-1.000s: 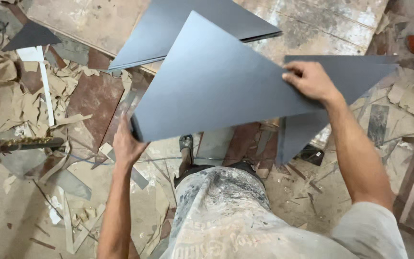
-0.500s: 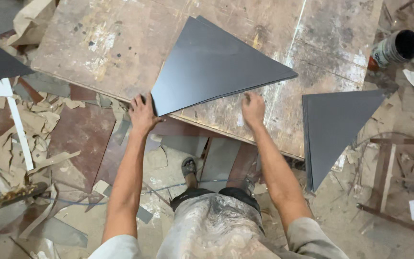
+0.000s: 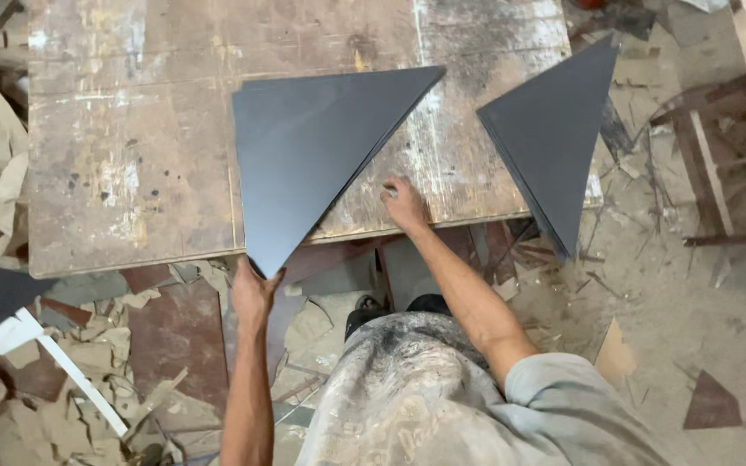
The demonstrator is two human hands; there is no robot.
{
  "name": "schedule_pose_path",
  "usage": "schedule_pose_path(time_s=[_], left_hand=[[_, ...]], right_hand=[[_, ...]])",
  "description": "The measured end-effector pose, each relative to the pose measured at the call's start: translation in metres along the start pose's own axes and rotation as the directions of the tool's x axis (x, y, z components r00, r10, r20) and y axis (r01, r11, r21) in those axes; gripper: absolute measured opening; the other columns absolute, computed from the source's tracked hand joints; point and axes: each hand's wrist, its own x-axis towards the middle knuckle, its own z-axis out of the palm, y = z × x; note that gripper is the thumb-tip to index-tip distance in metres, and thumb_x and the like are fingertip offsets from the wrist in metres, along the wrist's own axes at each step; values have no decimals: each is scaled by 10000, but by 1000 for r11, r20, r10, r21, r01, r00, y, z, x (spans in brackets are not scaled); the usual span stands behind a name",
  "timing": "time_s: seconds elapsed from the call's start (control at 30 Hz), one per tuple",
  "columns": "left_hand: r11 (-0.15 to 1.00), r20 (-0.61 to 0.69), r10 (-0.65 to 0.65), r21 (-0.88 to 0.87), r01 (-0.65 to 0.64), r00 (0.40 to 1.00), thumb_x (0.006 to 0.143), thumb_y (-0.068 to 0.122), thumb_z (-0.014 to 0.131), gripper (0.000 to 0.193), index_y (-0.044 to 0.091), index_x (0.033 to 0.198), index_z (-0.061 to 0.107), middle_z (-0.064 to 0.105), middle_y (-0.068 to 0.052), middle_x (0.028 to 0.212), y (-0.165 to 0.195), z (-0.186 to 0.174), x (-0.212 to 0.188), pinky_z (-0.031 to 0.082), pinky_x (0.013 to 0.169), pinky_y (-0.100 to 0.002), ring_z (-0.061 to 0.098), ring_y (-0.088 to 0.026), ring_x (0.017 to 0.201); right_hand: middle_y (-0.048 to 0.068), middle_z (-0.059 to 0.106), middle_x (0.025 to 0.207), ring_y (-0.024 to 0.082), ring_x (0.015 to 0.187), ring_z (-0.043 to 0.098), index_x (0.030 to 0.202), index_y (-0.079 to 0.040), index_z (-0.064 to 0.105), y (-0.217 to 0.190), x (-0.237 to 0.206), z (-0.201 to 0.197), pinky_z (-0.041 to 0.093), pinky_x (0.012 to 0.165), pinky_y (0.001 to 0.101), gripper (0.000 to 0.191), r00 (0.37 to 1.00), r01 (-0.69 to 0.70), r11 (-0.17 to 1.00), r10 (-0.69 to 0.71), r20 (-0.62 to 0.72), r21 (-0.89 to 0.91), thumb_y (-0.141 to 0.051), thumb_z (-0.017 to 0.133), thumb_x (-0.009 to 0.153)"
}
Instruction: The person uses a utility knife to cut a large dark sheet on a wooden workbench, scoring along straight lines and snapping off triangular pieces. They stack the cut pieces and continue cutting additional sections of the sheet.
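Left hand [image 3: 254, 293] pinches the near tip of the grey triangle sheets [image 3: 308, 151] overhanging the table [image 3: 131, 173]; right hand [image 3: 404, 205] rests flat just beside their edge. Looks thin, stiff, slick; edges seem best.

No packages, labels, signs or screens show in this view.
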Motion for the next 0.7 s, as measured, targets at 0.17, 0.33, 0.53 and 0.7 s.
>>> schedule_pose_path(time_s=[0.17, 0.33, 0.53, 0.7], left_hand=[[966, -10, -186, -187, 181, 983, 747, 298, 862, 627, 18, 1237, 587, 711, -261, 1096, 6, 10, -117, 531, 839, -509, 683, -454, 1013], [970, -25, -220, -113, 216, 975, 714, 299, 898, 746, 7, 1311, 560, 684, -278, 1163, -44, 12, -224, 525, 850, -509, 663, -446, 1051], [926, 20, -370, -70, 371, 929, 656, 356, 911, 883, 45, 1380, 514, 692, -252, 1189, -70, 33, -278, 540, 884, -504, 672, -433, 1079], [895, 109, -441, -23, 445, 891, 709, 385, 869, 1181, 92, 1619, 176, 630, -299, 1259, -60, 41, -266, 531, 865, -535, 650, -486, 1057]], right_hand=[[160, 754, 1049, 290, 991, 733, 1132, -13, 716, 36, -28, 7, 571, 880, 408, 299, 970, 9, 962, 58, -237, 272, -158, 669, 876], [114, 674, 1132, 290, 1114, 634, 1231, -67, 653, 69, -48, 9, 480, 940, 474, 378, 859, -198, 854, 388, -335, 480, -262, 687, 909], [77, 591, 1305, 284, 1225, 534, 1334, -176, 574, 63, -104, 45, 368, 966, 573, 523, 667, -618, -7, 523, 530, 786, -462, 729, 924], [86, 676, 1261, 294, 1189, 647, 1260, -63, 615, 43, -113, 83, 536, 1021, 525, 503, 779, -559, 64, 383, 497, 827, -268, 827, 852]])
